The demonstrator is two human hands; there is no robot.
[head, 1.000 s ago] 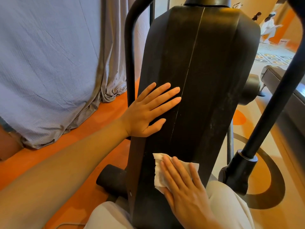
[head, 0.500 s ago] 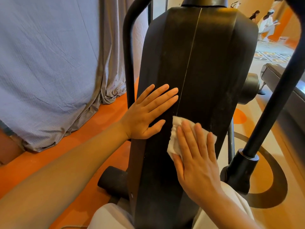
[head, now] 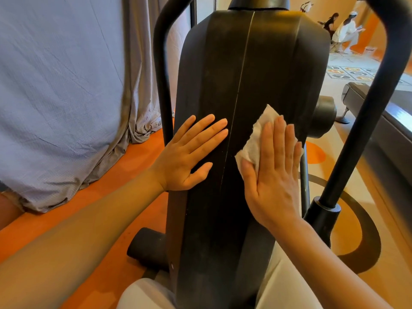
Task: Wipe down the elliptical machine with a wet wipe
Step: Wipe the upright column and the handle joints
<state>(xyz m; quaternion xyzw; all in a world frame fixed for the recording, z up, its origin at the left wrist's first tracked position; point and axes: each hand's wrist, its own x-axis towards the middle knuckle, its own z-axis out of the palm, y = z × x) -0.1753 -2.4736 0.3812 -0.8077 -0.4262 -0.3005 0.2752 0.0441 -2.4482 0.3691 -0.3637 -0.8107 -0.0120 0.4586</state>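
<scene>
The elliptical machine's tall black housing (head: pixel 243 70) fills the middle of the view, with a thin seam running down its centre. My left hand (head: pixel 189 155) lies flat on the housing left of the seam, fingers straight. My right hand (head: pixel 274 172) presses a crumpled white wet wipe (head: pixel 256 134) flat against the housing right of the seam, fingers straight over it. Most of the wipe is under my palm; its upper left edge sticks out.
A black handle bar (head: pixel 161 70) rises left of the housing and another black bar (head: pixel 365 121) slants on the right into a socket. A grey curtain (head: pixel 62 90) hangs at left over an orange floor. A treadmill (head: pixel 379 112) stands right; people sit far back.
My right hand has slid the wipe up the housing, from low near the base to mid-height on the right side. My left hand has stayed flat in place.
</scene>
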